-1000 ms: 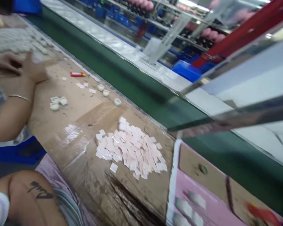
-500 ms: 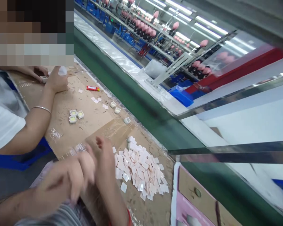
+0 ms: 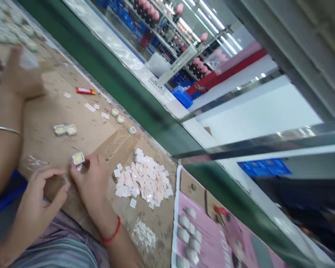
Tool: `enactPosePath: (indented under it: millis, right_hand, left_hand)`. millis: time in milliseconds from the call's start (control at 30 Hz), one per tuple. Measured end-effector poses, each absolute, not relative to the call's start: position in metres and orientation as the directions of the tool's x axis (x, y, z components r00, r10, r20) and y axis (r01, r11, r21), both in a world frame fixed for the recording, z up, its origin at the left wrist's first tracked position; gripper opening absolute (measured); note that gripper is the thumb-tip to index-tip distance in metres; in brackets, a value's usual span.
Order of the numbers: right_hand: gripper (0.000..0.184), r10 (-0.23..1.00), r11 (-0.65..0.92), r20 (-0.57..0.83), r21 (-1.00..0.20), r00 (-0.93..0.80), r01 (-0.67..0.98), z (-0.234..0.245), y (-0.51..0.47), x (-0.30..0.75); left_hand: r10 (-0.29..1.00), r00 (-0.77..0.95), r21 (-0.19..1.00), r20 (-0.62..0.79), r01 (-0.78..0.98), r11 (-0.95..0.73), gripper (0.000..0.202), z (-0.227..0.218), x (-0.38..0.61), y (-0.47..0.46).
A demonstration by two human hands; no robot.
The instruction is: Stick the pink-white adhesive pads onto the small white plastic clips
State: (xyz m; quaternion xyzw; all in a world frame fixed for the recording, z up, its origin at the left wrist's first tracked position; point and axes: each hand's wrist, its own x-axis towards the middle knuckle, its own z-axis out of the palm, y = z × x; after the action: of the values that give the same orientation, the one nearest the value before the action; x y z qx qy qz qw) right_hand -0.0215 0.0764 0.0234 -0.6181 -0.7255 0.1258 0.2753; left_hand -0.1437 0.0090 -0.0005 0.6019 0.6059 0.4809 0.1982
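Pinching a small square part point(image 3: 78, 158) at the fingertips, right hand point(image 3: 91, 182) closed on it. Left hand point(image 3: 40, 193) half-curled, seemingly empty. Best kept low over the counter point(image 3: 80, 123), beside the white pad pile point(image 3: 141, 178).

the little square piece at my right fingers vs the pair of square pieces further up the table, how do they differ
The square piece sits alone, touched by the right hand; the pair of pieces lies side by side, apart from either hand. The single piece lies close to the pile of pale paper squares; the pair lies further from it, towards the other person's arm. All three are pale squares with yellowish centres, flat on the brown table.
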Motion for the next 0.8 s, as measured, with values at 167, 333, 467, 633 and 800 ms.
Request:
enactPosePath:
  millis: [167,333,467,633,800]
  right_hand:
    - [0.014,0.883,-0.02,0.433,-0.347,0.18,0.938,0.019,-0.014,0.051]
    - [0.012,0.85,-0.146,0.397,-0.455,0.347,0.878,-0.005,-0.054,0.073]
    - [0.028,0.927,-0.096,0.204,-0.681,0.315,0.726,-0.005,-0.068,0.09]
    - [0.019,0.916,-0.066,0.258,-0.66,0.308,0.748,0.01,-0.057,0.135]
    - [0.019,0.956,-0.042,0.215,-0.576,0.201,0.816,0.003,-0.029,0.15]
  left_hand:
    - [0.959,0.184,0.738,0.216,0.612,-0.284,0.053,-0.017,-0.09,0.005]
    - [0.876,0.392,0.68,0.282,0.563,-0.47,0.041,-0.015,-0.042,-0.007]
    - [0.848,0.415,0.574,0.328,0.626,-0.528,0.036,-0.012,-0.035,-0.006]
    - [0.827,0.447,0.531,0.341,0.634,-0.561,0.021,-0.005,-0.029,-0.002]
    - [0.82,0.468,0.411,0.33,0.711,-0.571,0.034,-0.001,-0.017,-0.001]
